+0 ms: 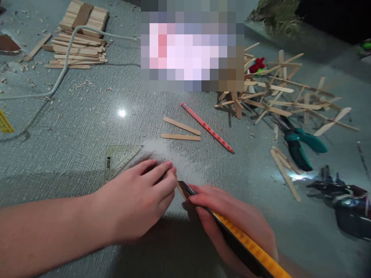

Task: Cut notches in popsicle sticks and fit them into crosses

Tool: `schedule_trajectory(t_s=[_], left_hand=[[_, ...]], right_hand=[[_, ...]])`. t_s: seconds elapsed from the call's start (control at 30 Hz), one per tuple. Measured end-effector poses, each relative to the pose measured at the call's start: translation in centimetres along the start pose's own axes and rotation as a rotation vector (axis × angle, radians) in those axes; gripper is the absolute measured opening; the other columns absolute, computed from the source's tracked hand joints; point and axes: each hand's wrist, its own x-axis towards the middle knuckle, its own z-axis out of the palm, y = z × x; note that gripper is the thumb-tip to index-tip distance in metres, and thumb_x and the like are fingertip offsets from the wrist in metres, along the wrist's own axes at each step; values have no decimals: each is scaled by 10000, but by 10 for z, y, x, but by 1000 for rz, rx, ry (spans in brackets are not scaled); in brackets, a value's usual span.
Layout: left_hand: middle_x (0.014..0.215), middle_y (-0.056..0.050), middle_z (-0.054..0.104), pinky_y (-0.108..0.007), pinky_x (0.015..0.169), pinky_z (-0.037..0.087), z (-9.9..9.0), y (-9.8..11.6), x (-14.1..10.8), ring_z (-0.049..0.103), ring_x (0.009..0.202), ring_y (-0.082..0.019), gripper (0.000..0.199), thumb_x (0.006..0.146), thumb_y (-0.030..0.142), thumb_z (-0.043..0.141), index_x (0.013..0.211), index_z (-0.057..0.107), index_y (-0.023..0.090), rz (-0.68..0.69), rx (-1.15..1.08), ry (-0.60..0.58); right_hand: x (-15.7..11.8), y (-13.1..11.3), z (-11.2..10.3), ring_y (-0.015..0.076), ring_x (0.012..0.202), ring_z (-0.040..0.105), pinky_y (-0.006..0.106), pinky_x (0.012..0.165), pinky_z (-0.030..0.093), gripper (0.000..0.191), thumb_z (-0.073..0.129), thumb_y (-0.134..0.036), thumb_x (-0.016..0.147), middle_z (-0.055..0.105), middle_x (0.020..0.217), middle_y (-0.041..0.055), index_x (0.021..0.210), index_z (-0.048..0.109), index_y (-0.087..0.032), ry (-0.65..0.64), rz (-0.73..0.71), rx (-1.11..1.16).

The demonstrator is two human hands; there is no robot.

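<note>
My left hand is closed around a narrow wooden craft stick, pinching it near the table; most of the stick is hidden under the fingers. In my right hand is a yellow and black utility knife, its blade out and touching or very near the stick's showing end. Pale dust lies on the table just past my left fingertips. A clear set square lies partly beyond my left hand. Two craft sticks, an upper one and a lower one, rest ahead, beside a pink pencil.
Joined craft sticks form a tangled heap at the back right. Nearer are teal-handled pliers and a dark object with a small light. Stacked sticks, a banded bundle and a pale cable lie back left.
</note>
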Motion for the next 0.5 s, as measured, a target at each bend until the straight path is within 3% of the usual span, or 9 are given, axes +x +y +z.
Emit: schedule_trajectory(t_s=[0.33, 0.5], left_hand=[[1354, -138, 714, -473, 1076, 529, 0, 0, -1, 661, 1275, -337, 353, 974, 216, 502, 1170, 769, 94, 5, 2, 5], [1336, -135, 723, -473, 1069, 530, -1, 0, 1, 668, 1262, -338, 345, 976, 215, 502, 1144, 780, 99, -8, 3, 23]], right_hand=[[2, -2, 0, 143, 887, 798, 215, 841, 644, 251, 552, -53, 945, 803, 1004, 22, 1064, 669, -240, -6, -2, 32], [1, -4, 1, 131, 918, 779, 215, 879, 625, 265, 561, -39, 942, 783, 1047, 26, 1087, 669, -234, 4, 3, 50]])
